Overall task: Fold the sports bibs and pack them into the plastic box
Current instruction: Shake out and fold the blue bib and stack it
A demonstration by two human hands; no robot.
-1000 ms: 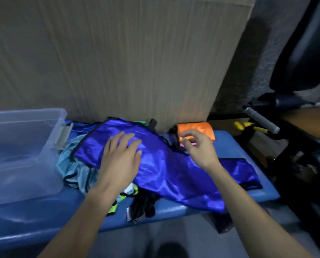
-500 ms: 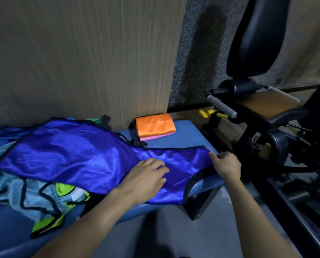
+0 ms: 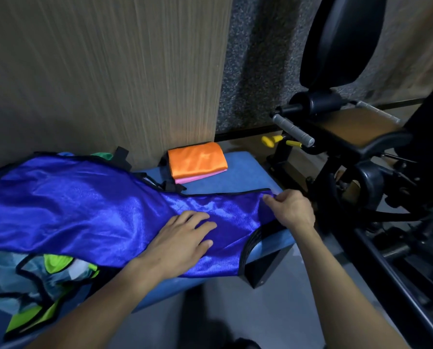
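we read no brand, label or writing on anything here. the shiny royal-blue satin bib with black edging (image 3: 84,210) lies spread on the padded blue tabletop (image 3: 245,172), its long axis running left to right, the narrower strap end pointing right toward the tabletop's end. our left hand (image 3: 182,238) rests flat on that narrow part, fingers straight and spread, its grip wide and holding nothing. our right hand (image 3: 292,210) is at the bib's right tip, thumb and fingers curled in a narrow grip pinching the black-edged corner. under the bib's near left side sits a loose heap of pale blue and lime-green mesh bibs (image 3: 34,280). toward the back, just beside the wall, a folded orange bib stacked on a folded pink one (image 3: 196,161) lies apart from the blue bib. behind stands a beige wood-grain panel (image 3: 104,71), then grey speckled wall covering (image 3: 258,66). to the right is a black exercise machine with yellow knobs (image 3: 348,137). the floor is grey.
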